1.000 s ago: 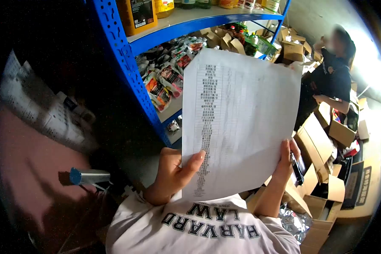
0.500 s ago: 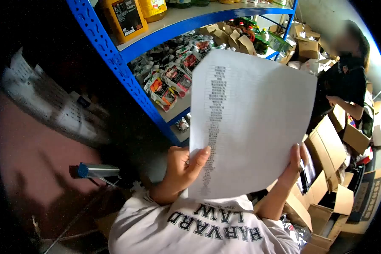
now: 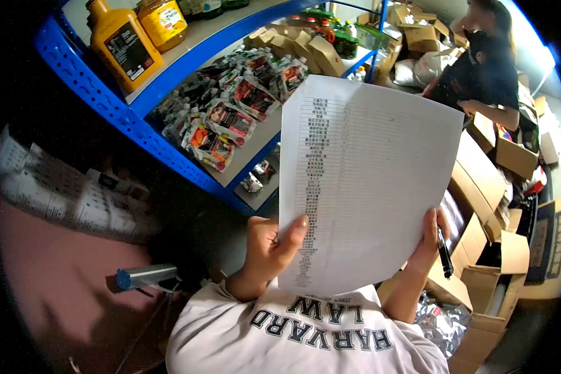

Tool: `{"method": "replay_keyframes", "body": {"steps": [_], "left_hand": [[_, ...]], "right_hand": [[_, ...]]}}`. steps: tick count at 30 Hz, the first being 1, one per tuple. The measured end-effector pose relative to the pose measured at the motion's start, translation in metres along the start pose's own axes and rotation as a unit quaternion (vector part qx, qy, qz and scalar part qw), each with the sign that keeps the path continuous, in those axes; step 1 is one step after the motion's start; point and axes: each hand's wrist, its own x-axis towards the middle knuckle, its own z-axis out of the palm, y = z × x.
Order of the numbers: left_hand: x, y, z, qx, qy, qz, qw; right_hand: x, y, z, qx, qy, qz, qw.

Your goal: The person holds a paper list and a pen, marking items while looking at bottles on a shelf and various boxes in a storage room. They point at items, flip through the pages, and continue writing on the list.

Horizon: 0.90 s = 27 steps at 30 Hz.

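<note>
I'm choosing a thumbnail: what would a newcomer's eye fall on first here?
Probably the big printed sheet, held mid-picture by the left hand and the right hand, which also has a black pen. Next, the orange bottle and colourful pouches on the blue shelf, upper left. Lastly, open cartons crowding the right side.

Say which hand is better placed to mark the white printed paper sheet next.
Likely the right hand: it holds the slim black pen, while the left hand grips the sheet by its left edge.
</note>
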Motion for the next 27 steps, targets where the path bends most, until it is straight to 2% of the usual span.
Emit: {"method": "replay_keyframes", "body": {"steps": [4,10,17,27], "left_hand": [[0.000,-0.002,0.002,0.007,-0.026,-0.015,1.000],[-0.002,-0.001,0.006,0.067,-0.025,0.043,0.996],[-0.003,0.003,0.007,0.074,-0.040,0.032,0.996],[-0.005,0.000,0.009,0.041,-0.022,-0.013,0.999]], "right_hand": [[-0.006,-0.003,-0.003,0.006,0.023,0.002,1.000],[-0.014,-0.002,-0.009,0.031,0.033,0.013,0.999],[-0.020,-0.004,-0.011,0.053,0.042,0.063,0.996],[-0.020,0.000,-0.007,0.015,0.035,0.086,0.996]]}}
